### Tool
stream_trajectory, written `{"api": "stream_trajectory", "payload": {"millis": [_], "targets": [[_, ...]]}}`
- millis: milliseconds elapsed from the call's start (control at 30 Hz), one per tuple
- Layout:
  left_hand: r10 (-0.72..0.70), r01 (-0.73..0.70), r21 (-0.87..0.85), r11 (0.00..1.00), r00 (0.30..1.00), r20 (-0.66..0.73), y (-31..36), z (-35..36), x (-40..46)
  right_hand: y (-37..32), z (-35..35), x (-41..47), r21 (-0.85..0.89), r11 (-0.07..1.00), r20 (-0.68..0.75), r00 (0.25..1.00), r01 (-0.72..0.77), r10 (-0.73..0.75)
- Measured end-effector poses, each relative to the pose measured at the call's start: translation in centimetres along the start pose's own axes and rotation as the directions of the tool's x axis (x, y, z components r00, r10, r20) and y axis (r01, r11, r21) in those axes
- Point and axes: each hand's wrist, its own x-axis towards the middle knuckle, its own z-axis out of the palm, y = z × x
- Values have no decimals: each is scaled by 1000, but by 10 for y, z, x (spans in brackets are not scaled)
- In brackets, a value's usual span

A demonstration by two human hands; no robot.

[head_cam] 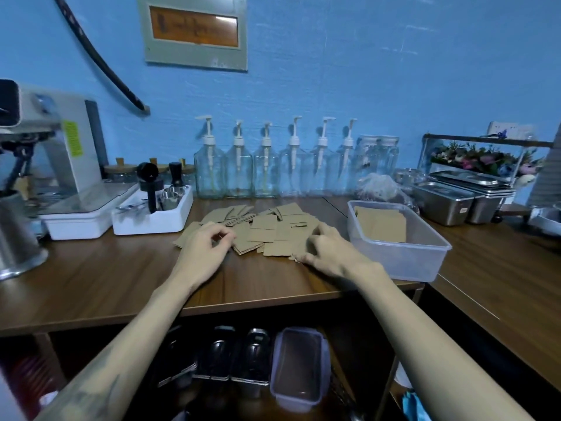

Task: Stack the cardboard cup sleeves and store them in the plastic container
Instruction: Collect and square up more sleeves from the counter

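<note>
Several flat brown cardboard cup sleeves [267,229] lie scattered in a loose heap on the wooden table [106,278]. My left hand [203,247] rests on the heap's left side, fingers curled onto a sleeve. At the heap's front right edge, my right hand [328,253] has its fingers curled round the edge of some sleeves. To the right stands the clear plastic container [403,262], with a stack of sleeves [382,224] lying in its far end.
A row of clear pump bottles [267,174] lines the blue wall behind the heap. A white tray of tools [151,214] and a coffee machine [60,153] stand at the left, steel pans [455,202] at the right. A lidded box [299,369] sits on the shelf below.
</note>
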Motion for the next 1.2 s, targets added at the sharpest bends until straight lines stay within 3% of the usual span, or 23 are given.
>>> {"api": "stream_trajectory", "payload": {"millis": [233, 400, 600, 733, 833, 933, 1000, 1200], "targets": [[-22, 24, -63, 998, 999, 23, -1, 1, -2, -4, -7, -3, 30, 999, -134, 991, 12, -8], [-30, 58, -189, 980, 988, 149, -1, 3, -4, -18, -8, 0, 374, 920, -216, 976, 118, -37], [-3, 67, -239, 969, 966, 259, 2, 6, -6, -60, 4, 8, 485, 821, -285, 942, 302, -178], [-8, 75, -232, 970, 960, 279, -8, 7, -1, -70, 8, 13, 474, 803, -320, 920, 361, -225], [11, 61, -237, 970, 956, 293, -13, 8, 2, -66, 8, 11, 352, 842, -378, 885, 409, -273], [7, 43, -202, 978, 971, 238, -17, 8, 5, -47, 13, 12, 445, 843, -396, 911, 303, -118], [-10, 51, -196, 979, 979, 206, -18, 8, 6, -31, 19, 13, 613, 761, -319, 948, 213, -8], [-56, 100, -234, 967, 981, 188, -12, 8, 6, -21, 19, 14, 772, 620, -200, 979, 138, 31]]}}
